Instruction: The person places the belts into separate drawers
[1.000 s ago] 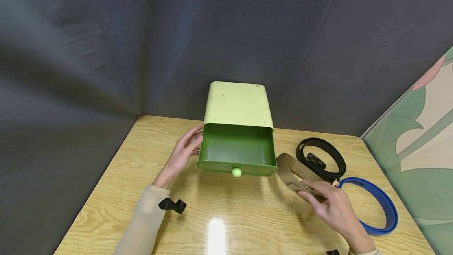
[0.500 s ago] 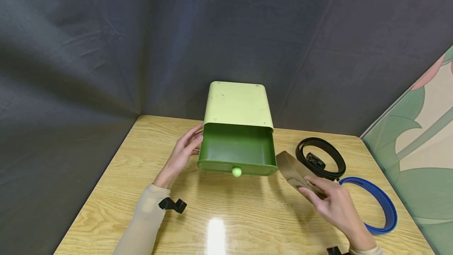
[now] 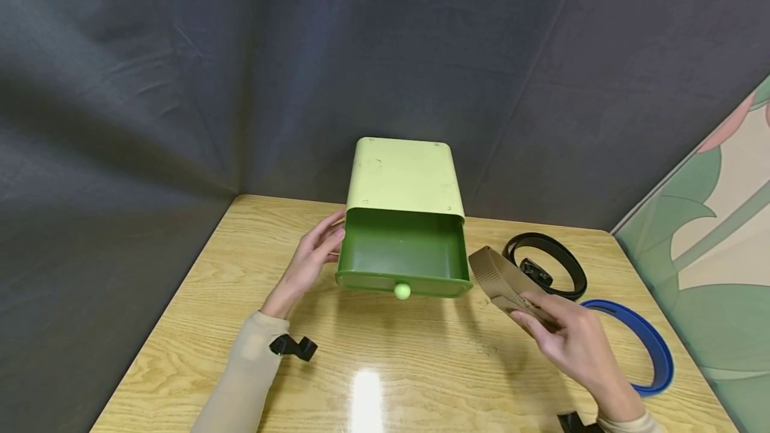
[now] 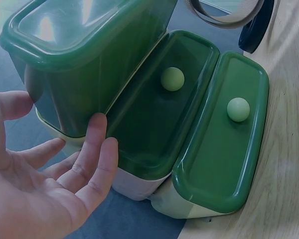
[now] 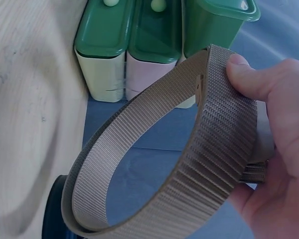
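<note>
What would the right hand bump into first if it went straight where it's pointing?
Probably the open, boxy green drawer; the looped tan woven belt in the right hand would touch it first, though height is unclear.

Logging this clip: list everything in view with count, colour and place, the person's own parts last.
drawer unit: 1, pale green top, far part of table
drawers: 3, green, in the unit, top one pulled out
knobs: 3, pale green, drawer fronts
webbing belt: 1, tan, held right of the unit
buckled belt: 1, black, table, right
plain loop: 1, blue, table, right
table: 1, light wood, underneath
fabric: dark grey, behind and left
patterned panel: 1, green, pink and cream, far right
wrist clips: 2, black, at the wrists
sleeves: 2, beige, forearms
left hand: 1, at the unit's left side
right hand: 1, gripping the webbing belt
</note>
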`<action>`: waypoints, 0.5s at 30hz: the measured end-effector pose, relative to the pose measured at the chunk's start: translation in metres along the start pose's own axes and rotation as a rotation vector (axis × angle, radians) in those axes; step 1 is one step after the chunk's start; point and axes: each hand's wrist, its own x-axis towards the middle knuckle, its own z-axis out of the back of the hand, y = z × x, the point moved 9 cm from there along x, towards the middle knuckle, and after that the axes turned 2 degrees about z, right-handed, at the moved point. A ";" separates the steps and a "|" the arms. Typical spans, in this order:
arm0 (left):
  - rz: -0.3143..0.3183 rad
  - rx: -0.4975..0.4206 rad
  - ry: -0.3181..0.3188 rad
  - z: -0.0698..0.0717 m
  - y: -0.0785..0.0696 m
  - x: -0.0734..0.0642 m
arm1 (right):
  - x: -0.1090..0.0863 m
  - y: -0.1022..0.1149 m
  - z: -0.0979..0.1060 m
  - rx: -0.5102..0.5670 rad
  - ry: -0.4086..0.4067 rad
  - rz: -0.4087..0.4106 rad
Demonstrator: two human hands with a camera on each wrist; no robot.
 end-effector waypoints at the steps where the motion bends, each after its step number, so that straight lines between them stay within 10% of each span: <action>1: 0.000 0.001 0.001 0.000 0.000 0.000 | 0.001 0.001 0.001 -0.003 -0.001 0.005; 15: -0.003 0.014 0.005 0.000 0.000 0.000 | 0.012 0.011 0.015 -0.021 -0.011 0.056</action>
